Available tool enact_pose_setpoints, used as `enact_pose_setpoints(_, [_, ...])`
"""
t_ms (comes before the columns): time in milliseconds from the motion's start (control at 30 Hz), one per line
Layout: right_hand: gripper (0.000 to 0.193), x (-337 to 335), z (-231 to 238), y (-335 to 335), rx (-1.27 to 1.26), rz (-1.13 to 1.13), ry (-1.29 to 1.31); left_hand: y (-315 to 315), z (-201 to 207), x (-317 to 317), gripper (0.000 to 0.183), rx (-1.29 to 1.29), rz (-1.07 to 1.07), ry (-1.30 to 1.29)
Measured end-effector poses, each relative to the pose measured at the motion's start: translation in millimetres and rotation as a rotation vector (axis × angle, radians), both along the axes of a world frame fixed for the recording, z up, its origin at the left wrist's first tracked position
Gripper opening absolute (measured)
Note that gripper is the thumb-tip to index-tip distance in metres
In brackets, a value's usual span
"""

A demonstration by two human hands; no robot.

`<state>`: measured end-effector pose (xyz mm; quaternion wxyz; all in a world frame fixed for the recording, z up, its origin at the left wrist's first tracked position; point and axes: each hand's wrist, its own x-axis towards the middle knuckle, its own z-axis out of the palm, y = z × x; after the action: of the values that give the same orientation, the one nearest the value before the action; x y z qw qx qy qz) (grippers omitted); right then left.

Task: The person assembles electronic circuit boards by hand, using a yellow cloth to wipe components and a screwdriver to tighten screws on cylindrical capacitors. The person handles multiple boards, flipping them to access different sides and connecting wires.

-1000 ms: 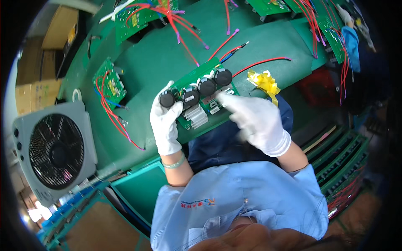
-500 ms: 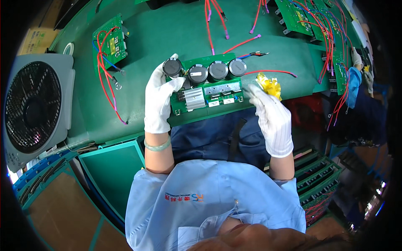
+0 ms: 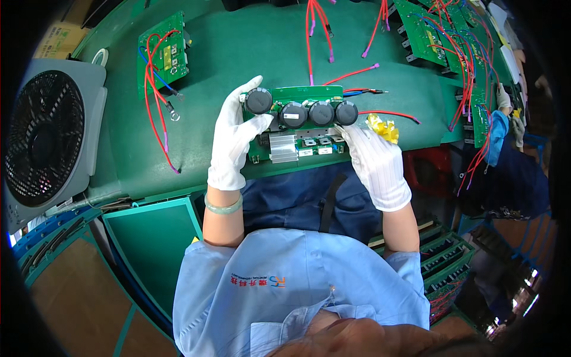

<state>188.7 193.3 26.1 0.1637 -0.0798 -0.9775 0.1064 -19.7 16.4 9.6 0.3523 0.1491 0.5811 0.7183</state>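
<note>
My left hand [image 3: 233,146], in a white glove, grips the left end of a green circuit board [image 3: 300,93], thumb and fingers around the black round capacitor at that corner. More black capacitors [image 3: 322,113] stand in a row along the board. Below them sit a finned silver heat sink [image 3: 283,149] and a few small transistors [image 3: 325,142]. My gloved right hand [image 3: 377,163] is at the board's right end. Its fingertips are pressed together at the end of a grey metal bar [image 3: 315,132] under the capacitors; the exact grip is partly hidden.
A crumpled yellow piece [image 3: 383,128] lies right of the board. Red wires [image 3: 389,113] lie on the green tabletop [image 3: 238,47]. Another wired board [image 3: 168,53] is at left, beside a grey fan [image 3: 47,137]. More wired boards [image 3: 419,35] and another person's gloved hand [image 3: 503,98] are at right.
My right hand has moved left from beside the yellow piece onto the board's right end. The metal bar looks narrower, and the transistors below it show more. The board sits slightly more right in view.
</note>
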Motion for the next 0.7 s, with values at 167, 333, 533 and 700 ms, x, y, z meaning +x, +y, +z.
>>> enact_pose_setpoints(167, [0.047,6,-5,-6,0.015,-0.006,-0.013,-4,-5,0,0.068,0.017,-0.017,0.051])
enact_pose_setpoints(333, [0.048,9,-7,-14,0.041,-0.018,0.020,-5,-14,0,0.072,0.045,-0.013,0.131])
enact_pose_setpoints(533, [0.045,10,-10,-16,0.082,-0.031,0.009,-8,-16,-1,0.070,0.023,-0.041,0.099])
enact_pose_setpoints(700, [0.039,9,-17,-19,0.123,-0.087,0.034,-6,-8,1,0.069,0.029,-0.052,0.099])
